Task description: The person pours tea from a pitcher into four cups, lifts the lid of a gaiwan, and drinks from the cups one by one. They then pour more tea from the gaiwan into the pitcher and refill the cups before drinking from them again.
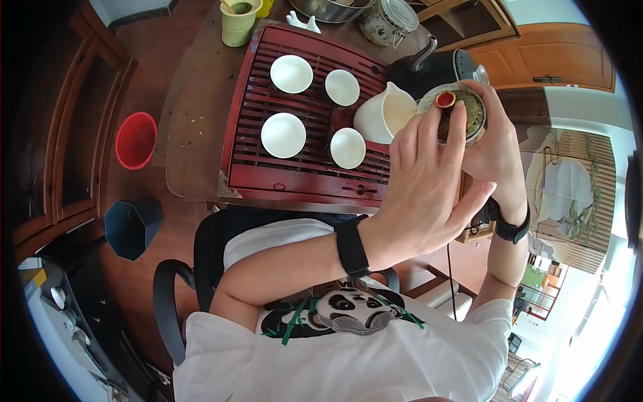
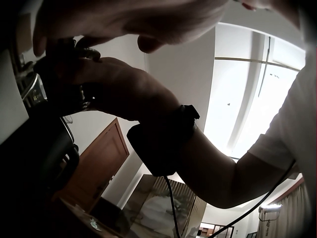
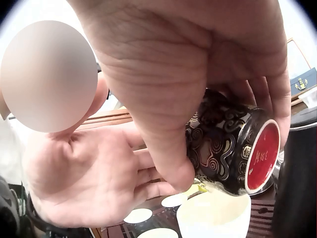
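Observation:
My right hand (image 1: 501,144) grips a dark patterned lidded tea cup (image 3: 218,148) around its side. It is tipped over, its red base (image 3: 263,157) showing in the right wrist view. Wet green tea leaves (image 1: 476,112) show in the head view beside the lid, which has a red, gold-rimmed knob (image 1: 445,100). Straight fingers of my left hand (image 1: 422,181) reach over the lid at the knob, thumb held apart. Just left of the cup stands a white pitcher (image 1: 375,119) with pale yellowish liquid inside. The left wrist view is dark, both hands showing as shadowed shapes.
Several white cups (image 1: 283,135) stand on a red slatted tea tray (image 1: 295,196). Behind it are a black kettle (image 1: 429,72), a glass jar (image 1: 388,21), a white figurine (image 1: 303,23) and a pale green container (image 1: 238,28). A red bin (image 1: 136,141) and a blue bin (image 1: 130,231) stand left.

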Motion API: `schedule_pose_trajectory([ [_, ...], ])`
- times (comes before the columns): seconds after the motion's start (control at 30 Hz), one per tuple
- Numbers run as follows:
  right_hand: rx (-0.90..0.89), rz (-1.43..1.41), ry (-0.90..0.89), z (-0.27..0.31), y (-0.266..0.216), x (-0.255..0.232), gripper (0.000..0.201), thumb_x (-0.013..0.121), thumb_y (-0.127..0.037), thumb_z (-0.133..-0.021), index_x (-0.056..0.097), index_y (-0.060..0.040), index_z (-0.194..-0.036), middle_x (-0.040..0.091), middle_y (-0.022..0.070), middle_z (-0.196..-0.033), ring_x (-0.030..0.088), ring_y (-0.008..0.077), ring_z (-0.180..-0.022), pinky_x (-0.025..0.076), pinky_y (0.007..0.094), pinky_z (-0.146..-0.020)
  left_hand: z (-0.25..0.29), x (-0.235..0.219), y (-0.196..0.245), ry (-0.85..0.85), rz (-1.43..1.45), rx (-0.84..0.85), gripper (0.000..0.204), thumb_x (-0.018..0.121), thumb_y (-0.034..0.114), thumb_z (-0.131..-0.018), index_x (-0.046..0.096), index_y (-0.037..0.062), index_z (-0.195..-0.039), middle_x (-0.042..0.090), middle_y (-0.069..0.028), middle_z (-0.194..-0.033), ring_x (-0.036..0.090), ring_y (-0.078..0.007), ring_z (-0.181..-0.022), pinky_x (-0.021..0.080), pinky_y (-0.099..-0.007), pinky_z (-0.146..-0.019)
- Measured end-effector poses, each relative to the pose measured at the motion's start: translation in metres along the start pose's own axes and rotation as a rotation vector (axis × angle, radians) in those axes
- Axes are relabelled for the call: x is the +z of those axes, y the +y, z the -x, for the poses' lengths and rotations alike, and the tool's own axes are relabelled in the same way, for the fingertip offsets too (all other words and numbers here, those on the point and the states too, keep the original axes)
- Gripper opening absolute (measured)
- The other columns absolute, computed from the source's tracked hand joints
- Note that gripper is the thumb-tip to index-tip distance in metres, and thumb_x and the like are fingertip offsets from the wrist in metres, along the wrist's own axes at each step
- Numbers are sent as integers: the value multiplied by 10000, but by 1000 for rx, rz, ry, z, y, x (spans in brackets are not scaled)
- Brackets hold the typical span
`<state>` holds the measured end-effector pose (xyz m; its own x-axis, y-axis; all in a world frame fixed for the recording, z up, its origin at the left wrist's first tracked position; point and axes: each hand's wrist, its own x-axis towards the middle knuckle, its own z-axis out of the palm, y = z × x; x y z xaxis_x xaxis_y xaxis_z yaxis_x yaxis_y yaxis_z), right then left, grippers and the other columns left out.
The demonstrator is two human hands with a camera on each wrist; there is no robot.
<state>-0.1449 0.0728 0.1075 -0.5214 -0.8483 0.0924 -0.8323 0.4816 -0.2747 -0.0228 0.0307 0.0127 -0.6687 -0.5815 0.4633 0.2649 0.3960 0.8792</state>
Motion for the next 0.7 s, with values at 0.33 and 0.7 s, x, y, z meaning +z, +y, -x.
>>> schedule_pose_trajectory([
  [0.33, -43, 47, -12, -7, -5, -6, 639, 845, -157, -731, 555, -43, -1289, 717, 210, -1078, 689, 423, -1003, 551, 447, -830, -5, 1, 0, 18, 29, 25, 841, 577, 430, -1007, 207, -87, -1559, 288, -331, -1495, 299, -466, -1345, 207, -575, -1134],
  [0.7, -139, 70, -2, -8, 5, 5, 654, 854, -185, -717, 552, -15, -1271, 698, 241, -1042, 667, 453, -985, 543, 471, -816, 3, 6, -7, 17, 20, -7, 855, 595, 407, -985, 202, -111, -1540, 264, -371, -1493, 303, -492, -1336, 233, -587, -1115],
])
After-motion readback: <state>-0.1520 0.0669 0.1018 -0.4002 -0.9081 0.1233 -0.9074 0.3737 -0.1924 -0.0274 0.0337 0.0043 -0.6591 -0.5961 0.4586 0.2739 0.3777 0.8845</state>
